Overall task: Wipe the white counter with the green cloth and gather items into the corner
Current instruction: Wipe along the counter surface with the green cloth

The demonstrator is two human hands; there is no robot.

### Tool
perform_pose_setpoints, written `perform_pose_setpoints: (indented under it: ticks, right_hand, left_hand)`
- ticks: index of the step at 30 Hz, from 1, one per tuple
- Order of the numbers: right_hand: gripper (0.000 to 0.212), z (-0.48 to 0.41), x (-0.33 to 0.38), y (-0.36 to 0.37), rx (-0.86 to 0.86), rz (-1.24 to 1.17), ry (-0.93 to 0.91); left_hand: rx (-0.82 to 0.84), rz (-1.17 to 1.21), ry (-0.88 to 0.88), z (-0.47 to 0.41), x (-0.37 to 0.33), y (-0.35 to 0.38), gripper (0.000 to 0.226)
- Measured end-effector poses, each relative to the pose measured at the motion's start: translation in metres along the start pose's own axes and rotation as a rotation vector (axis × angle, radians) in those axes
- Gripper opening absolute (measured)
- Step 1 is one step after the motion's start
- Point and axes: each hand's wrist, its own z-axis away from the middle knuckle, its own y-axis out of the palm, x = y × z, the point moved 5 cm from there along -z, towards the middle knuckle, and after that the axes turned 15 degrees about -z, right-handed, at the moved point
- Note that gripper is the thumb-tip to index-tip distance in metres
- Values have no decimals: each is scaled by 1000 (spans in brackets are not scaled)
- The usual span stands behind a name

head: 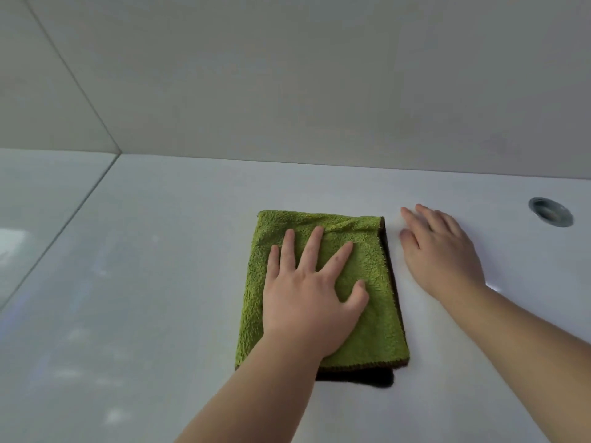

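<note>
Your left hand [307, 302] lies flat on the green cloth [377, 321], palm down, fingers [311, 247] straight and spread, thumb out to the side; nothing is pinched or curled around. Your right hand [444, 251] rests palm down on the bare white surface [160, 282] just beside the cloth's right edge, fingers straight and close together, holding nothing.

The cloth sits in the middle of the surface, folded into a thick rectangle, with a dark brown layer [361, 377] showing along its right and near edges. It looks like soft, fluffy terry: light, limp, and likely to bunch or unfold if you drag it by one edge. Keep your hold where it is, a broad flat palm over the middle, so the pressure spreads and the fold stays shut. The surface is glossy, so expect the cloth to slide easily under light pressure; press enough that the pile drags rather than skates. If you need to lift it, pinch through all the layers at the folded far edge, not at a loose corner.

Further out, a metal ring [550, 212] is set into the surface to your right, near the plain wall [287, 75]. The corner [120, 154] lies far left, well apart from the cloth. No loose items to gather show in view.
</note>
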Motion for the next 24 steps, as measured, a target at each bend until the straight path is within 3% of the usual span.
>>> perform_pose_setpoints:
  ticks: [8, 13, 19, 24]
  right_hand:
    - [50, -2, 5, 0, 135, 51, 90]
    - [49, 6, 50, 11, 96, -81, 6]
    - [52, 19, 62, 28, 101, -78, -10]
    - [53, 21, 66, 29, 76, -5, -25]
  left_hand:
    - [-17, -13, -77, 1, 66, -4, 65]
    - [12, -78, -122, -17, 129, -5, 67]
    - [49, -144, -172, -45, 200, -10, 69]
    - [57, -175, -199, -52, 207, -6, 69]
